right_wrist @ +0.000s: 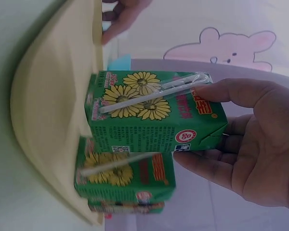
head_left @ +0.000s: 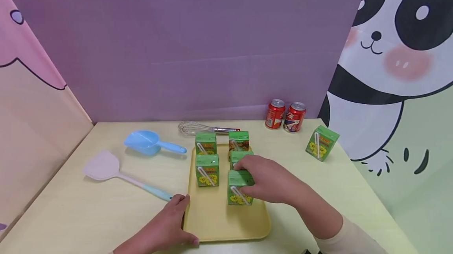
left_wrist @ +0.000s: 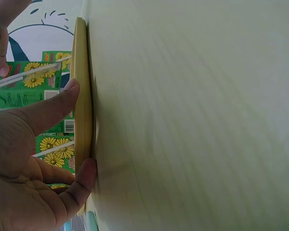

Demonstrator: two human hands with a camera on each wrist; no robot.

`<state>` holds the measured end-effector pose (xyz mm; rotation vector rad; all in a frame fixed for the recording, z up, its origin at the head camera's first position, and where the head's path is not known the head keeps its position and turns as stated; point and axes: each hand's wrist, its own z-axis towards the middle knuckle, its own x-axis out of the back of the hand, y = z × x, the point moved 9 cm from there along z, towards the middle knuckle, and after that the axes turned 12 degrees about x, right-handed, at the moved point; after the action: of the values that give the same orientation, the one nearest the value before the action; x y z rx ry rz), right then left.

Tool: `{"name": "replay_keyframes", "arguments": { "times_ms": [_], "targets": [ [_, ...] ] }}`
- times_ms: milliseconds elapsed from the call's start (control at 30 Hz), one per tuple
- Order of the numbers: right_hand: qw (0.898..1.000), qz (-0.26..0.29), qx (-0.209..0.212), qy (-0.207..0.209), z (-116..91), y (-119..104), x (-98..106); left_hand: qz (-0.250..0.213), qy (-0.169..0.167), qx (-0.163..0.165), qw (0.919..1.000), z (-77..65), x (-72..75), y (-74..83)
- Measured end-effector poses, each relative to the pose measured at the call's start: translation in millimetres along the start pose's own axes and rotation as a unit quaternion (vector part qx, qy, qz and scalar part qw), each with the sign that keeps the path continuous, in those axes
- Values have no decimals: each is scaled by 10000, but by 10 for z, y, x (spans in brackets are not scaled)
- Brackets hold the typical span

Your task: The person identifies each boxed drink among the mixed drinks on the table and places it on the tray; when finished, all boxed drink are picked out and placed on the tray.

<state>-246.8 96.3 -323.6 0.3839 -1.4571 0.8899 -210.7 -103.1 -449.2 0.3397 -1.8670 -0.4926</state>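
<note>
My right hand (head_left: 265,179) grips the top of a green drink carton (head_left: 240,195) with a straw on its front; its base is at the tray's surface, and I cannot tell if it touches. The thumb is on the straw side in the right wrist view, fingers behind. My left hand (head_left: 170,222) holds the yellow tray (head_left: 212,222) at its near left corner, thumb and fingers on the rim (left_wrist: 82,120). On the tray, two cartons (head_left: 207,171) stand at the left. Behind the held carton are another green carton (head_left: 242,155) and one with a brown front (head_left: 238,140).
Another drink carton (head_left: 322,143) stands tilted at the table's right. Two red cans (head_left: 275,114) are at the back. A whisk (head_left: 198,128) lies behind the tray; a blue scoop (head_left: 148,142) and a pale spatula (head_left: 106,166) lie to its left.
</note>
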Motion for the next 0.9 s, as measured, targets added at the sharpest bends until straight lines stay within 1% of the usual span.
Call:
{"name": "replay_keyframes", "arguments": {
  "times_ms": [100,167,367,533,700,900],
  "targets": [
    [9995,-37,319,25,80,-144,-97,-71,73,16,9999,-26,6,-15],
    [9992,-43,408,-40,131,-210,-168,-111,111,-13,9999,-35,11,-10],
    [9988,97,358,-332,270,-346,-367,-77,103,-62,9999,-31,15,7],
    [9984,35,472,-298,366,-433,-470,-118,81,-96,9999,-37,23,15],
    [9985,89,448,-288,417,-457,-546,-113,123,-169,9997,-50,29,26],
    [9980,243,415,-402,413,-452,-563,-84,152,-195,9997,-53,29,30]
  ]
}}
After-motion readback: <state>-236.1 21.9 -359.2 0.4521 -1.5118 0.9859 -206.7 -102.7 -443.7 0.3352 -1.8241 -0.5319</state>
